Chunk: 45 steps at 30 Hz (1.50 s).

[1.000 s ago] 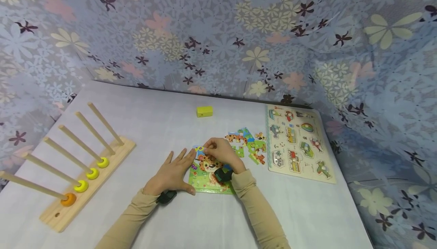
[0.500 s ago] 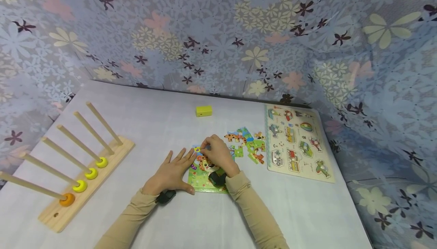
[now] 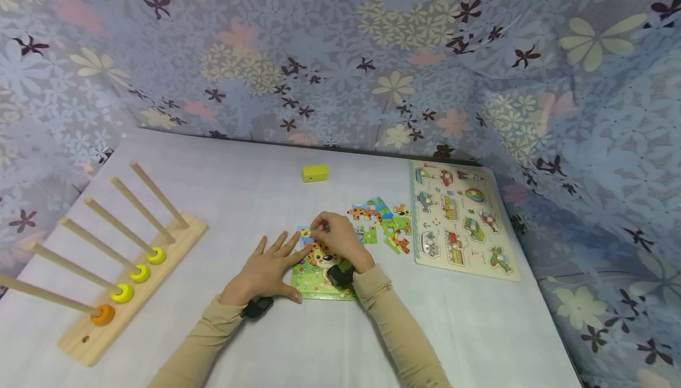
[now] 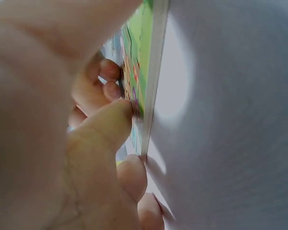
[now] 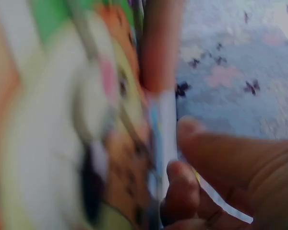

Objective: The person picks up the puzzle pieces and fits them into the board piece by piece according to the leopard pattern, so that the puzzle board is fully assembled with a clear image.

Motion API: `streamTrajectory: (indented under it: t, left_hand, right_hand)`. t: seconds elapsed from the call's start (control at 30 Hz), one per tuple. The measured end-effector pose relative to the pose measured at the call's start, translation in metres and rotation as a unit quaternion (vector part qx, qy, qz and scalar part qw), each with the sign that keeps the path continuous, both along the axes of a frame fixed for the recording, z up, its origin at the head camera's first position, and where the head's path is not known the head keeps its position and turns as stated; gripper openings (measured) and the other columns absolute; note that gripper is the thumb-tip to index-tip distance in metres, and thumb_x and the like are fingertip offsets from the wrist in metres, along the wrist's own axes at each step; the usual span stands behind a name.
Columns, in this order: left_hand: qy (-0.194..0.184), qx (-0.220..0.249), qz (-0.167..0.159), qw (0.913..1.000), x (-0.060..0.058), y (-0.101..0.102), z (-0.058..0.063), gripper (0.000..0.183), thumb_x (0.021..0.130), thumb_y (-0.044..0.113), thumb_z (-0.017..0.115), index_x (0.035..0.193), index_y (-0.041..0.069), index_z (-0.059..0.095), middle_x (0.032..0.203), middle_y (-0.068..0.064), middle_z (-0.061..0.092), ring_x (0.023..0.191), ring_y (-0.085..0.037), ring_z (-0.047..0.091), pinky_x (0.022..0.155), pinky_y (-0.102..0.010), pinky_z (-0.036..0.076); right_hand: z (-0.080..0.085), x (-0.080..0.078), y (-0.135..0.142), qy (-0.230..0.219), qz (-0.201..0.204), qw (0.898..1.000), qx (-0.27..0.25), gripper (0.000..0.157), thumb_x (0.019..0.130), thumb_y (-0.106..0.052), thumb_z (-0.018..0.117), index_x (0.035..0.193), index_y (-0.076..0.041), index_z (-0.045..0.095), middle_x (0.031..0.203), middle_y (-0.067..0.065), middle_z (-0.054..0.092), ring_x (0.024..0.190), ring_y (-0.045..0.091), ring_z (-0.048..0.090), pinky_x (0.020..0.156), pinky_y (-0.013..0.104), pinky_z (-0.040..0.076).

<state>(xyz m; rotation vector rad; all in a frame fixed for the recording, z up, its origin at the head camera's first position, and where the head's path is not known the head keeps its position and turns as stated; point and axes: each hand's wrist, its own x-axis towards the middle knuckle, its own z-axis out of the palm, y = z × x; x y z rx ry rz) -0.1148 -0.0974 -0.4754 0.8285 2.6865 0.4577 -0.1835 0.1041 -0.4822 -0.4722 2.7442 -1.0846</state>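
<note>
A jigsaw puzzle (image 3: 308, 284) with a spotted cartoon cub sits at the middle of the table, partly covered by both hands. My left hand (image 3: 266, 270) lies flat at its left side, fingers spread; the index fingertip touches the picture, and the thumb points to the near left corner. My right hand (image 3: 340, 240) reaches over the puzzle's right part, its fingers bent. Thumb and index finger pinch a small blue jigsaw piece (image 3: 305, 233) with a yellow flower at the far left corner. In the left wrist view, the right fingertips (image 4: 112, 89) are right at the picture's surface.
Several loose jigsaw pieces (image 3: 396, 225) lie right of the puzzle. A wooden peg board (image 3: 466, 222) with vehicle pictures stands farther right. A yellow block (image 3: 315, 173) sits at the back. On the left is a wooden rack (image 3: 133, 284) with upright pegs and coloured rings.
My left index finger has shifted right, onto the picture. My right hand has moved slightly left over the puzzle, staying at the far left corner. The head view has drifted a little.
</note>
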Motion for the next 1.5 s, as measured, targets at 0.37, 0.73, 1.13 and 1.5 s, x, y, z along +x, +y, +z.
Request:
streamTrajectory:
  t: [0.37, 0.73, 1.13, 1.5]
  left_hand:
    - [-0.015, 0.008, 0.012, 0.9998, -0.001, 0.0, 0.002, 0.11, 0.066, 0.061, 0.077, 0.154, 0.019, 0.027, 0.163, -0.011, 0.014, 0.151, -0.037, 0.012, 0.117, -0.067, 0.007]
    - [-0.015, 0.022, 0.036, 0.999, -0.005, -0.014, 0.006, 0.111, 0.064, 0.053, 0.083, 0.154, 0.015, 0.029, 0.162, -0.015, 0.016, 0.149, -0.039, 0.017, 0.115, -0.07, 0.008]
    - [-0.037, 0.051, 0.012, 0.998, -0.001, -0.01, 0.004, 0.11, 0.066, 0.045, 0.084, 0.153, 0.01, 0.028, 0.162, -0.019, 0.014, 0.149, -0.043, 0.013, 0.118, -0.065, 0.01]
    - [-0.027, 0.036, 0.0, 0.999, 0.002, -0.003, 0.002, 0.108, 0.069, 0.051, 0.08, 0.154, 0.01, 0.026, 0.162, -0.019, 0.013, 0.149, -0.042, 0.013, 0.119, -0.062, 0.013]
  right_hand:
    - [0.004, -0.021, 0.064, -0.012, -0.105, 0.994, -0.029, 0.041, 0.097, -0.011, 0.058, 0.137, -0.009, 0.054, 0.14, 0.017, 0.05, 0.115, 0.033, 0.059, 0.081, 0.042, 0.053]
    - [0.008, -0.022, 0.077, 0.01, -0.112, 0.99, 0.083, 0.047, 0.091, -0.01, 0.065, 0.137, -0.012, 0.055, 0.138, 0.019, 0.05, 0.091, 0.03, 0.06, 0.072, 0.041, 0.049]
    - [0.017, -0.016, 0.064, -0.02, -0.076, 0.997, 0.007, 0.036, 0.093, -0.023, 0.064, 0.126, -0.007, 0.063, 0.109, 0.019, 0.069, 0.081, 0.034, 0.064, 0.065, 0.038, 0.051]
    - [0.018, -0.005, 0.043, -0.113, 0.049, 0.992, 0.005, 0.027, 0.094, -0.022, 0.063, 0.117, -0.009, 0.07, 0.074, 0.006, 0.067, 0.059, 0.011, 0.055, 0.057, 0.024, 0.044]
